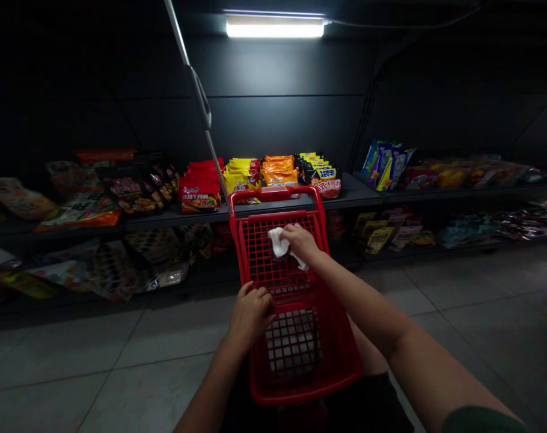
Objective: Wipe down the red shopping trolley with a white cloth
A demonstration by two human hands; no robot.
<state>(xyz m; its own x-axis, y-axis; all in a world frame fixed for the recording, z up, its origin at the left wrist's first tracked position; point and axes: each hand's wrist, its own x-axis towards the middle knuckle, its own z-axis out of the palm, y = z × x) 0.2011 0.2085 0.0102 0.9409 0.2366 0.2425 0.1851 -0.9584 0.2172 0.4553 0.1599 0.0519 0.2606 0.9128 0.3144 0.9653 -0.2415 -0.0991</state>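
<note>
A red plastic shopping cart (352,337) with lattice walls stands directly in front of me, its handle at the far end. My right hand (300,243) pinches a crumpled white cloth (279,245) against the upper lattice panel of the cart. Part of the cloth hangs below my fingers. On the cart's left rim, my left hand (250,313) has its fingers curled over the edge. A thin metal pole (214,157) rises from the left side of the cart handle; how it is fixed there is not clear.
Behind the cart, a dark shelf (359,187) carries red, yellow, orange and black instant noodle packs (241,177). More bagged snacks (129,186) lie to the left, and others fill the lower shelf. A tube light (275,27) shines above the grey tiled floor (165,343).
</note>
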